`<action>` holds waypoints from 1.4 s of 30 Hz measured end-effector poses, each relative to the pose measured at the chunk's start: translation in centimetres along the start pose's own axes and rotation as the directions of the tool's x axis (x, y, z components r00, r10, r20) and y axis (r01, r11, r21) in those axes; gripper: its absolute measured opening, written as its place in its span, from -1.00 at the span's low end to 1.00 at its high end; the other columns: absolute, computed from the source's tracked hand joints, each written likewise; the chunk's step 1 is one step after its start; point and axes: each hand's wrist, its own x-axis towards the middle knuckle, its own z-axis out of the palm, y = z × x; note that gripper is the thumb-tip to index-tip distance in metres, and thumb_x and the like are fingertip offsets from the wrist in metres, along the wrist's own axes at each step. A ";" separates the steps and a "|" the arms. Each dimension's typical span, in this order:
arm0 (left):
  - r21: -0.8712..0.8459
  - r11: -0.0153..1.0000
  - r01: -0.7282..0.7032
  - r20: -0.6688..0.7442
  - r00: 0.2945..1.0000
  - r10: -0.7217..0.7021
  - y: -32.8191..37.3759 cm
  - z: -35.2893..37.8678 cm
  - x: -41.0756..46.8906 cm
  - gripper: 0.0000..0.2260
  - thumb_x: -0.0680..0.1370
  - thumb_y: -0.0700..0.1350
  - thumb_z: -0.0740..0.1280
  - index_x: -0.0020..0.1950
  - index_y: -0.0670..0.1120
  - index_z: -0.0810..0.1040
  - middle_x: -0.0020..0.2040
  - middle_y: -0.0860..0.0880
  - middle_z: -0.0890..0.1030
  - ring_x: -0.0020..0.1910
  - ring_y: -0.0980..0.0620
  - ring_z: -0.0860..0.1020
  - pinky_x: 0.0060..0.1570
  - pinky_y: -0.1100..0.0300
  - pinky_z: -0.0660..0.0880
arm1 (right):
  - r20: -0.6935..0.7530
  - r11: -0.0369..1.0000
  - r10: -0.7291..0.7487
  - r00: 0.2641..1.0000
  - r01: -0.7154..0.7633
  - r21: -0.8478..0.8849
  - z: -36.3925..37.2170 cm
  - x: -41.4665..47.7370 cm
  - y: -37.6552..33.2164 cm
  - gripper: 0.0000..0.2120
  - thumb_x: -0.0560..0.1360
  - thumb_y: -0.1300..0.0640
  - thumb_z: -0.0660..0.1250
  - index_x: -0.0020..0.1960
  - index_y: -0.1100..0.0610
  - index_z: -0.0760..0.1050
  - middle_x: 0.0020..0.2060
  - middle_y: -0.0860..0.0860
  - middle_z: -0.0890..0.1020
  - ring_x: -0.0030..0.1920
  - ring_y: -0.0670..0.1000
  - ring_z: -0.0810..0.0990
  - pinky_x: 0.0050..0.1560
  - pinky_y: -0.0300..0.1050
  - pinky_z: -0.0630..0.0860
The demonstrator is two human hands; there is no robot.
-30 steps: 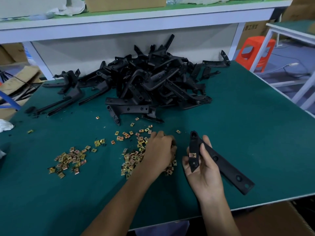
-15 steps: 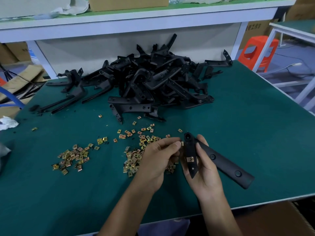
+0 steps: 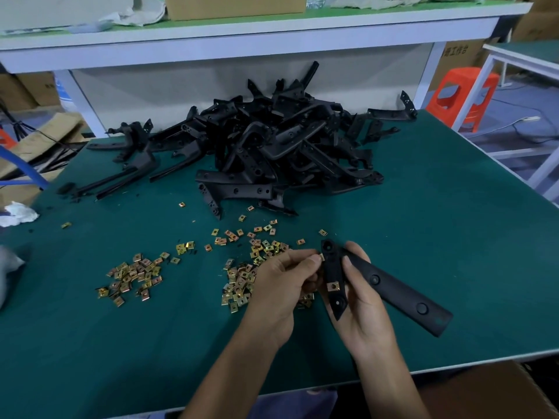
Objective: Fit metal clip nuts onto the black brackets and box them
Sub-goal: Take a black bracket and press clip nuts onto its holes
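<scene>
While the right hand [image 3: 363, 300] curls thumb and fingers round a bracket [image 3: 393, 285] over the table [image 3: 453, 222], the left hand [image 3: 281, 285] pinches a nut [image 3: 322, 257] between thumb and forefinger against the bracket's upper left edge; a fitted nut [image 3: 333, 286] sits lower on the bracket; loose nuts [image 3: 242, 285] lie under the left hand; bracket pile [image 3: 272, 146] behind.

One entry only: cardboard box [image 3: 459, 60], upper right of my view, printed "工作台"; I cannot read the character before it.
</scene>
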 end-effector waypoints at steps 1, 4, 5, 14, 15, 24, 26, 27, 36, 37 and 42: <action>-0.006 1.000 0.006 0.006 1.000 -0.006 0.0 -0.2 -0.1 -0.92 0.55 -0.29 0.40 -0.03 -0.18 0.69 -0.34 -0.01 0.61 -0.35 0.12 0.54 -0.12 0.16 0.54 | -0.003 1.000 0.002 1.000 -0.002 -0.013 0.0 0.0 0.1 -0.75 0.52 0.19 0.34 0.16 0.01 0.61 0.17 0.19 0.65 0.13 0.12 0.66 0.04 -0.02 0.65; 0.002 1.000 0.013 0.015 1.000 -0.013 0.2 -0.7 -0.3 -0.90 0.54 -0.30 0.40 -0.07 -0.15 0.68 -0.36 0.01 0.60 -0.39 0.15 0.54 -0.27 0.27 0.53 | 0.001 0.999 0.014 1.000 -0.014 -0.040 0.0 -0.1 0.2 -0.74 0.52 0.19 0.34 0.18 0.02 0.59 0.18 0.20 0.65 0.15 0.12 0.66 0.06 -0.01 0.65; 0.017 1.000 0.008 0.016 1.000 -0.008 0.3 -0.8 -0.3 -0.91 0.54 -0.31 0.40 -0.06 -0.15 0.68 -0.36 0.01 0.60 -0.39 0.15 0.54 -0.29 0.27 0.52 | 0.006 0.999 0.017 1.000 -0.017 -0.041 0.0 -0.2 0.2 -0.74 0.52 0.19 0.34 0.18 0.03 0.59 0.17 0.20 0.66 0.14 0.11 0.67 0.04 -0.02 0.65; 0.256 0.965 -0.055 0.099 0.995 0.030 1.5 -2.8 -0.5 -0.91 0.52 -0.32 0.43 -0.13 -0.17 0.68 -0.32 -0.02 0.61 -0.40 0.15 0.51 -0.35 0.33 0.47 | -0.016 0.996 0.055 0.998 -0.056 -0.073 0.3 -0.8 0.7 -0.79 0.49 0.21 0.36 0.07 0.01 0.67 0.10 0.21 0.69 0.03 0.10 0.72 -0.08 -0.05 0.66; 0.253 0.966 -0.048 0.108 0.994 0.021 1.7 -3.1 -0.5 -0.92 0.52 -0.32 0.43 -0.12 -0.18 0.69 -0.31 -0.03 0.61 -0.39 0.16 0.52 -0.34 0.33 0.48 | -0.002 0.994 0.052 0.999 -0.052 -0.092 0.3 -0.7 0.8 -0.79 0.49 0.21 0.36 0.07 0.01 0.66 0.12 0.22 0.69 0.05 0.11 0.71 -0.04 -0.03 0.67; 0.450 0.879 -0.158 0.021 0.986 0.167 0.5 -3.8 -0.8 -0.62 0.43 0.08 0.49 0.22 0.19 0.52 -0.07 0.10 0.73 -0.05 0.16 0.68 -0.03 0.18 0.56 | 0.069 0.893 -0.154 0.986 0.168 -0.418 0.2 -0.4 1.9 -0.75 0.53 0.15 0.43 0.19 0.05 0.54 0.17 0.23 0.65 0.16 0.18 0.65 0.08 -0.08 0.61; 0.513 0.838 -0.186 -0.032 0.971 0.235 -0.1 -3.6 -1.0 -0.55 0.34 0.16 0.48 0.20 0.28 0.47 -0.07 0.22 0.70 -0.07 0.26 0.66 -0.03 0.23 0.56 | 0.100 0.834 -0.190 0.977 0.214 -0.508 0.1 -0.3 2.2 -0.75 0.57 0.09 0.42 0.23 0.04 0.52 0.17 0.20 0.65 0.20 0.22 0.62 0.20 0.08 0.56; 0.524 0.829 -0.194 -0.051 0.965 0.258 -0.3 -3.6 -1.0 -0.57 0.34 0.15 0.46 0.17 0.30 0.45 -0.08 0.25 0.69 -0.08 0.29 0.65 -0.05 0.25 0.54 | 0.109 0.809 -0.197 0.974 0.224 -0.543 0.0 -0.3 2.4 -0.71 0.57 0.04 0.41 0.26 0.05 0.51 0.17 0.19 0.65 0.22 0.25 0.61 0.25 0.17 0.52; 0.460 0.860 -0.221 -0.100 0.950 0.297 -1.0 -4.5 -0.6 -0.68 0.33 0.07 0.47 -0.03 0.30 0.41 -0.14 0.17 0.70 -0.19 0.20 0.66 -0.19 0.23 0.50 | 0.172 0.707 -0.209 0.963 0.271 -0.654 -0.2 -0.3 2.9 -0.71 0.57 0.08 0.36 0.29 -0.03 0.53 0.22 0.02 0.64 0.26 0.09 0.60 0.36 0.29 0.45; 0.447 0.866 -0.224 -0.100 0.950 0.297 -1.0 -4.7 -0.6 -0.68 0.33 0.08 0.48 -0.05 0.30 0.41 -0.15 0.16 0.70 -0.20 0.18 0.67 -0.20 0.22 0.51 | 0.177 0.701 -0.210 0.962 0.274 -0.659 -0.2 -0.4 3.0 -0.70 0.57 0.09 0.36 0.30 -0.03 0.53 0.24 0.02 0.63 0.28 0.08 0.59 0.38 0.28 0.44; 0.424 0.865 -0.267 -0.049 0.947 0.317 -1.2 -4.9 -0.7 -0.68 0.30 0.16 0.49 -0.06 0.28 0.45 -0.15 0.07 0.72 -0.16 0.11 0.68 -0.18 0.21 0.55 | 0.144 0.773 -0.165 0.976 0.219 -0.595 -0.2 -1.3 2.4 -0.52 0.50 0.12 0.40 0.40 -0.08 0.49 0.29 0.07 0.62 0.34 0.13 0.57 0.35 0.18 0.45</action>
